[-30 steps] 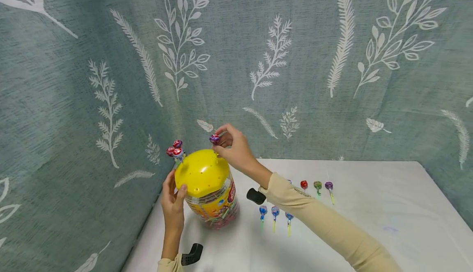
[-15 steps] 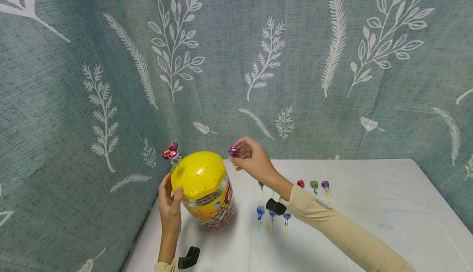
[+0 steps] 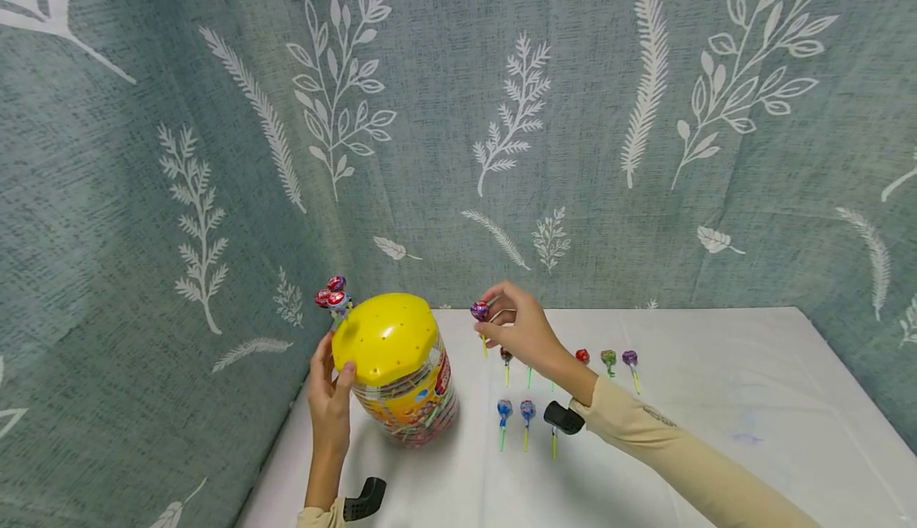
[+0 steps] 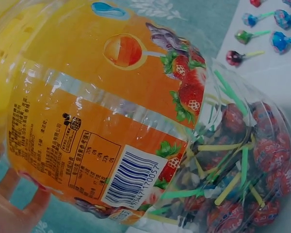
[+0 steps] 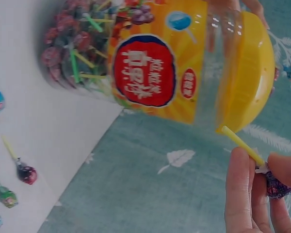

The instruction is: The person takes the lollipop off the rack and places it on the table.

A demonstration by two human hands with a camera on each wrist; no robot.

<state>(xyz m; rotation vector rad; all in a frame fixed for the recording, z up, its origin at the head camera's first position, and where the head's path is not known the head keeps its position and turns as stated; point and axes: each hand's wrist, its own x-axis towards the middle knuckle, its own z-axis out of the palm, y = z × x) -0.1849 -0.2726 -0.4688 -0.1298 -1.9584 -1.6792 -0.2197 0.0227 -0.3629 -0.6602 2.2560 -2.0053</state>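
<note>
A clear plastic jar [image 3: 411, 412] with a yellow domed lid [image 3: 390, 337] stands on the table, lollipops visible inside its lower part. My left hand [image 3: 329, 412] holds its left side near the top, thumb at the lid's edge and fingers behind. Small holes dot the lid, and several red and purple lollipops [image 3: 334, 297] stick out of its far left. To the right of the jar, my right hand [image 3: 526, 333] pinches a purple-wrapped lollipop [image 3: 479, 310]. Its yellow stick points down in the head view; the right wrist view shows thumb and finger at the base of the candy [image 5: 280, 188].
Beyond the jar, loose lollipops lie in rows on the white table [image 3: 716, 432]: blue ones [image 3: 505, 408] in front, with red, green and purple [image 3: 630, 357] ones farther back. A leaf-patterned green curtain [image 3: 430, 114] borders the table's back and left.
My right hand has drawn the purple lollipop away from the lid, rightward and down toward the table's back. My left hand stays on the jar.
</note>
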